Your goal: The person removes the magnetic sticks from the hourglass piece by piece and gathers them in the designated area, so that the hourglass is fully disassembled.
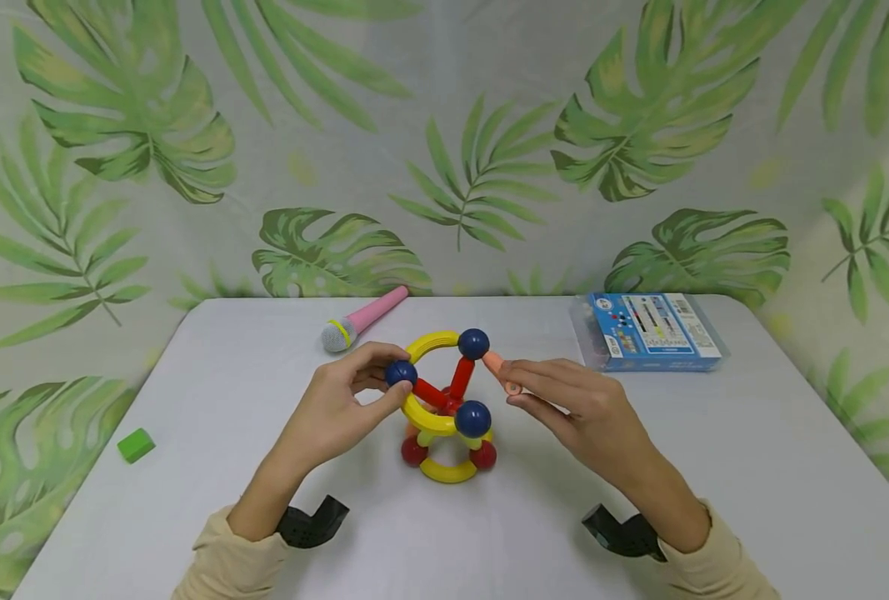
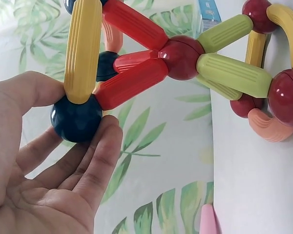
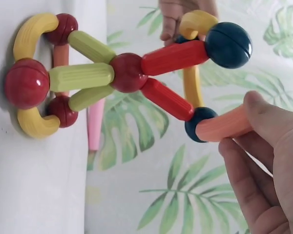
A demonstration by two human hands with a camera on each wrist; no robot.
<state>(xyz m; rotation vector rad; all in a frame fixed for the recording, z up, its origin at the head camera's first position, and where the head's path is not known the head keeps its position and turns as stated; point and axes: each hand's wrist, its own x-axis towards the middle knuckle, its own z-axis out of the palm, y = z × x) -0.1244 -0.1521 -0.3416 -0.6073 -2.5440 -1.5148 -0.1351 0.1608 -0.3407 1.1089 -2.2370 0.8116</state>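
A tower of magnetic balls and rods stands on the table: red balls [image 1: 414, 451] and yellow curved rods [image 1: 447, 472] at its foot, light green rods [image 2: 234, 75] rising to a red middle ball [image 2: 181, 57], then red rods [image 1: 462, 379] spreading up to blue balls [image 1: 473, 419]. My left hand [image 1: 347, 408] grips the left blue ball [image 2: 77, 119], where yellow curved rods [image 2: 83, 51] meet. Between thumb and fingers my right hand [image 1: 575, 400] pinches an orange curved rod [image 3: 227, 123]. One end of that rod meets the far blue ball [image 1: 473, 343]; its other end is free.
Behind the tower lies a pink toy microphone [image 1: 369, 317]. A blue-and-white box [image 1: 657, 329] in clear plastic sits at the back right of the white table [image 1: 212, 375]. Near the left edge is a green block [image 1: 136, 446]. A leaf-print cloth [image 1: 489, 250] hangs behind.
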